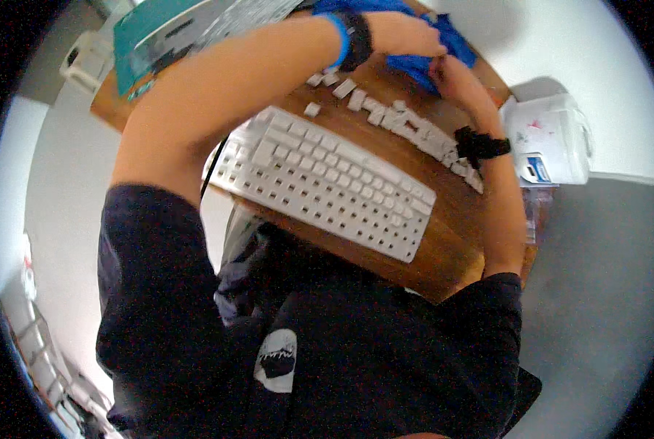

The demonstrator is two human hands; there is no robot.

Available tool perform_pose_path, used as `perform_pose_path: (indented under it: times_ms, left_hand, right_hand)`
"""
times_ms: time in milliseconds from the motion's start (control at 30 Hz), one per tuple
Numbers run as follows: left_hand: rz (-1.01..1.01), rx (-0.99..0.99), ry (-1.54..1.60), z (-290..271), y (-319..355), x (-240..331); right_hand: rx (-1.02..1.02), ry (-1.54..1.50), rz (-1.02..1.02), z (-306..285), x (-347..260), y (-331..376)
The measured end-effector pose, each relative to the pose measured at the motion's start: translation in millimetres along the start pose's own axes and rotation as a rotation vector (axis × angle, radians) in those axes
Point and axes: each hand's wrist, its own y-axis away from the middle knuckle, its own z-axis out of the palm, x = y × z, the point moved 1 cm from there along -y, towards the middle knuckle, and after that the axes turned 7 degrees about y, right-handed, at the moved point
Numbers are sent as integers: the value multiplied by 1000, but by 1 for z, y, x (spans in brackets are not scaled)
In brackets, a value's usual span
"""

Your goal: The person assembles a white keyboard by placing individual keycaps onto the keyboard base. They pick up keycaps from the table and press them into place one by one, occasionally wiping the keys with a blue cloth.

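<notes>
Both hands meet over a crumpled blue cloth point(455, 40) at the far edge of the wooden table. My left hand point(407, 34) is closed, its fingertips pinched together. Close against it, my right hand point(460, 79) has its fingers curled in. Whatever they pinch is too small or hidden to name; the cloth lies behind and under them. Nearer to me a white keyboard point(334, 175) lies at a slant. Its far rows carry keycaps, while the near rows show bare switches. Loose white keycaps point(407, 121) form a long line between keyboard and cloth.
One loose keycap point(312, 109) sits apart beside the keyboard. A white plastic tub point(553, 139) stands at the table's right side. Far left are a teal mat point(133, 47) and a grey item point(188, 33). A dark cable point(213, 167) runs off the keyboard's left end.
</notes>
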Motion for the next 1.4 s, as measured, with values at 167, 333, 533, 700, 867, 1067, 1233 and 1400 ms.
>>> perform_pose_path:
  times_ms: [167, 333, 533, 700, 867, 1067, 1233, 1400]
  left_hand:
    - [88, -246, -113, -91, 11, 33]
    - [-30, -251, 445, -166, 59, 39]
    - [-416, -300, 591, -255, 140, 95]
    - [-455, -283, 495, -261, 188, 145]
    - [-587, -276, 392, -257, 208, 178]
    - [-519, -143, 336, -248, 216, 178]
    - [-642, -208, 427, -256, 217, 184]
    - [-539, -100, 335, -257, 217, 190]
  right_hand:
    - [36, -77, -52, -15, -6, 17]
    - [124, -152, 30, -33, -13, 29]
    - [338, -233, -114, -71, -122, 52]
    - [97, -451, -413, -78, -239, 73]
    - [6, -535, -516, -52, -279, 76]
    - [-30, -534, -467, -48, -291, 79]
    - [-28, -487, -449, -47, -292, 76]
    - [-53, -460, -377, -48, -299, 82]
